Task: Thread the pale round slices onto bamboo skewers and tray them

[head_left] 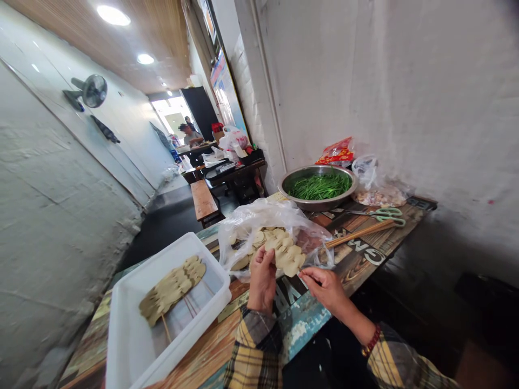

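My left hand (263, 278) is raised over the table edge, fingers curled at the pale round slices (279, 246) heaped in an open clear plastic bag (251, 221). My right hand (324, 283) sits just to the right, fingers pinched together around something thin that I cannot make out, close to the slices. A bundle of wooden skewers (359, 232) lies beyond the right hand. To the left, a white plastic tray (133, 335) holds several skewers threaded with slices (172, 289).
A metal bowl of green chives (320, 186) stands at the back by the wall, with green-handled scissors (381, 214) and filled plastic bags (375, 186) beside it. A bench (203, 201) and more tables run down the aisle, where a person (190, 135) sits far off.
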